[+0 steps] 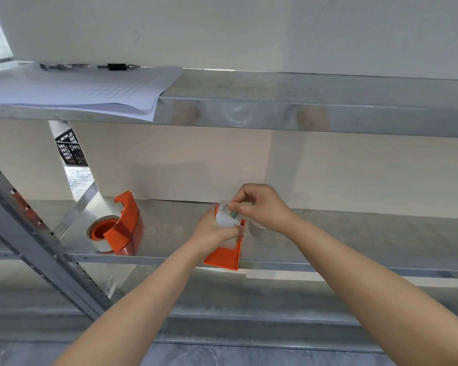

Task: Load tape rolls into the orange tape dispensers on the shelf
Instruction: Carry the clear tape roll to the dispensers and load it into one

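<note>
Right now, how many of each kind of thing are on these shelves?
Orange dispensers: 2, one standing at left, one in the hands
Tape rolls: 3, one in the left dispenser, one held, one behind the right hand
Pens: 2
Paper stack: 1
Total: 8

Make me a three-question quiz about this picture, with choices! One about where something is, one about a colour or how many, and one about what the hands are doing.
1. Where are the papers?
A. top shelf
B. floor
C. in a hand

2. How many orange dispensers show?
A. one
B. two
C. four

3. What is the left hand doing?
A. hanging empty
B. holding a pen
C. gripping a dispenser

Answers:
1 A, the papers lie on the top shelf beside the pens.
2 B, one dispenser stands at left, another dispenser is held.
3 C, its fingers wrap the dispenser while the right hand pinches the tape.
</note>
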Demonstrator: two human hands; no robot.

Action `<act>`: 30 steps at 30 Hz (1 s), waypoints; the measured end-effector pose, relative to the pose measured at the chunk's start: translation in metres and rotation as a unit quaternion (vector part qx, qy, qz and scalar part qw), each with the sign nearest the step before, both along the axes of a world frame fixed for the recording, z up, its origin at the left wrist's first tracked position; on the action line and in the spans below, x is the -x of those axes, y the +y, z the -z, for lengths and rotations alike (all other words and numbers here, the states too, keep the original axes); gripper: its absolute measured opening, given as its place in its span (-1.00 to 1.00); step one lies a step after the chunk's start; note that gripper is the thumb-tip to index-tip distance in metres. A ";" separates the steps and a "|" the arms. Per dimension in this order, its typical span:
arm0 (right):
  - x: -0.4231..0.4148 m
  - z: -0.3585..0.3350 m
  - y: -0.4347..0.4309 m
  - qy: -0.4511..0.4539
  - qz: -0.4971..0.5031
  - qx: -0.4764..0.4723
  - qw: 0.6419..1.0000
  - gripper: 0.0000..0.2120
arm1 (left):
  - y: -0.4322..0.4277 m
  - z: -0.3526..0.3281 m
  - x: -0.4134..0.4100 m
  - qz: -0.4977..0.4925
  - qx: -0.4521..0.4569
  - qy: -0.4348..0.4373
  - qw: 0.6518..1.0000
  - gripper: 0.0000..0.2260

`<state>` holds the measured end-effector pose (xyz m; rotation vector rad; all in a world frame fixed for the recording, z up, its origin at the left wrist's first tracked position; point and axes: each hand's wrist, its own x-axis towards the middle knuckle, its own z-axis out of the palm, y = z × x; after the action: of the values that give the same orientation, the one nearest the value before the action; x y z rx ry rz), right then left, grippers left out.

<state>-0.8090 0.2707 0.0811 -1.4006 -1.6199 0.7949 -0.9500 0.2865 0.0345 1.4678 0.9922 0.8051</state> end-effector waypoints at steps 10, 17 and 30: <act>-0.028 -0.022 0.015 -0.034 0.035 0.022 0.999 -0.87 | -0.013 0.003 0.005 0.047 0.009 0.045 0.998 -0.52; -0.041 -0.016 0.021 0.012 0.049 0.028 0.998 -0.79 | -0.016 -0.002 0.004 0.042 -0.025 0.068 0.996 -0.53; -0.060 0.005 0.037 0.164 0.089 0.080 0.979 -0.85 | -0.027 -0.020 0.017 0.039 -0.078 0.058 0.995 -0.55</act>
<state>-0.7489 0.3081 0.0760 -1.4163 -1.1830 1.0076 -0.9670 0.2591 0.0543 1.6926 0.9693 0.7627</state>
